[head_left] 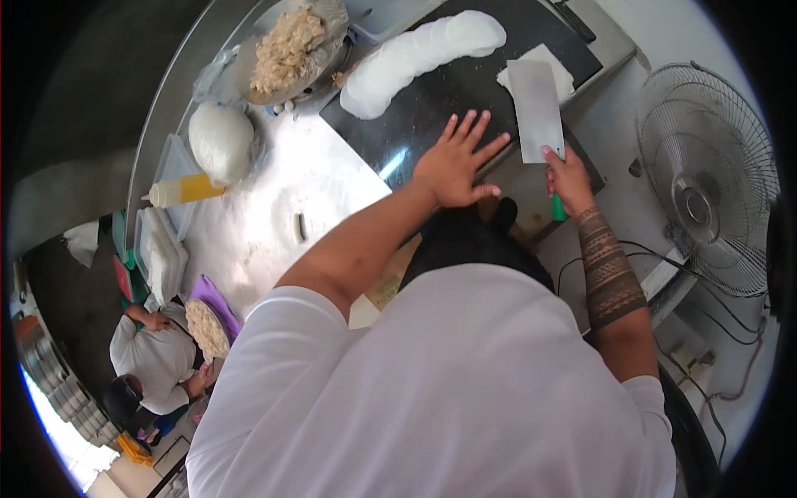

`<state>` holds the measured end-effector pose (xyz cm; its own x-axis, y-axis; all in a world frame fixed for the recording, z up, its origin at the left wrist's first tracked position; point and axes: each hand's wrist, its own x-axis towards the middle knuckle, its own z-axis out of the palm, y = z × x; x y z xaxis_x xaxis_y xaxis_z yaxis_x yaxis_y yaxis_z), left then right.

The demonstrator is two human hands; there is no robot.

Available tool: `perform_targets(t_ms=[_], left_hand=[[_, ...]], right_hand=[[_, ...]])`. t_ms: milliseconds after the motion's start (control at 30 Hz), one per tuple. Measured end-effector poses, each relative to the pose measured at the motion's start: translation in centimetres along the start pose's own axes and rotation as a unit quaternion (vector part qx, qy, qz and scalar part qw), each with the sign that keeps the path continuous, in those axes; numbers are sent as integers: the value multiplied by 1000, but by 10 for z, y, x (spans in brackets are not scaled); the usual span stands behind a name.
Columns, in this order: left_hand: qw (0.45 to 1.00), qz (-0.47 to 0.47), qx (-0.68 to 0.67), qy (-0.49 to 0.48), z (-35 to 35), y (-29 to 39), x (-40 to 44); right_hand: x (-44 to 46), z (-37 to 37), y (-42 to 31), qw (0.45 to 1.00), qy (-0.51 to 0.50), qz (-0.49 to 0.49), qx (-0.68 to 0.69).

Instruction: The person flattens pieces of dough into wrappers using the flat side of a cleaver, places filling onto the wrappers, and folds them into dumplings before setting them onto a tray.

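My left hand (pixel 461 166) is spread, fingers apart, palm down over the near edge of a black board (pixel 398 149); whether it touches the surface I cannot tell. In my right hand (pixel 568 178) is a cleaver (pixel 538 112) with a wide flat blade and a green handle. Its blade overlaps a folded white cloth (pixel 554 70) on the board's right side. Beyond my left hand, thin round dough wrappers (pixel 415 62) lie overlapping in a curved row. A metal bowl (pixel 246 70) of pale chunky filling (pixel 286 51) stands to their left.
Left on the metal table (pixel 274 183) are a bagged white dough ball (pixel 220 141), a squeeze bottle of yellow liquid (pixel 187 190) and white containers (pixel 162 253). A co-worker (pixel 158 353) is at lower left by another bowl of filling (pixel 206 328). A fan (pixel 697 183) and cables are at right.
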<state>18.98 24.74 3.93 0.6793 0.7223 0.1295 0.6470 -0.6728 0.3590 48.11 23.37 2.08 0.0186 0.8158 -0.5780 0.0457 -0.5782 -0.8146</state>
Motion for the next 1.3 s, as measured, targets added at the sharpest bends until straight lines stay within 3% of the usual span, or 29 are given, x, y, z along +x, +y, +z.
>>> perform_targets(t_ms=[33,67,133,200,267,333,367,667,833,933,1033,1133,1167,1200,1300], left_hand=[[1000,6,-27,9,-1,-2,-4],[986,-35,-143,81,0,-9,-3],[897,-121,-369,213,0,-22,-3],[860,-205,-388,261,-21,-45,-5],[962,-142,-151,175,-30,-59,-8],[994,-32,100,33,-37,-57,-11],[995,33,90,-33,-19,-61,-21],[995,-33,6,-95,0,1,-27],[994,-43,75,-64,-10,-28,-5],[992,-28,120,-9,-11,-47,5],[986,34,155,46,-12,-85,23],[987,99,116,53,-15,-98,28],[988,93,125,5,-12,-89,17],[986,87,133,-44,-12,-70,0],[993,92,54,-46,0,-30,-12]], right_hand=[[-15,1,-12,997,-25,1,-69],[-26,1,-29,989,-48,0,-136],[-43,11,-31,970,-100,-26,-221],[-47,23,-23,951,-155,-89,-254],[-36,44,-9,931,-211,-117,-273],[-32,68,-5,915,-260,-110,-289],[-32,81,-7,909,-279,-90,-296],[-52,54,15,882,-287,-74,-367],[-28,59,-17,886,-267,-84,-370],[-16,68,-21,876,-215,-155,-404],[-6,84,-47,843,-167,-179,-479],[-21,96,-51,894,-165,-139,-393],[-44,98,-50,917,-181,-79,-347],[-52,91,-18,924,-204,-113,-303],[-82,80,16,912,-161,-122,-356]])
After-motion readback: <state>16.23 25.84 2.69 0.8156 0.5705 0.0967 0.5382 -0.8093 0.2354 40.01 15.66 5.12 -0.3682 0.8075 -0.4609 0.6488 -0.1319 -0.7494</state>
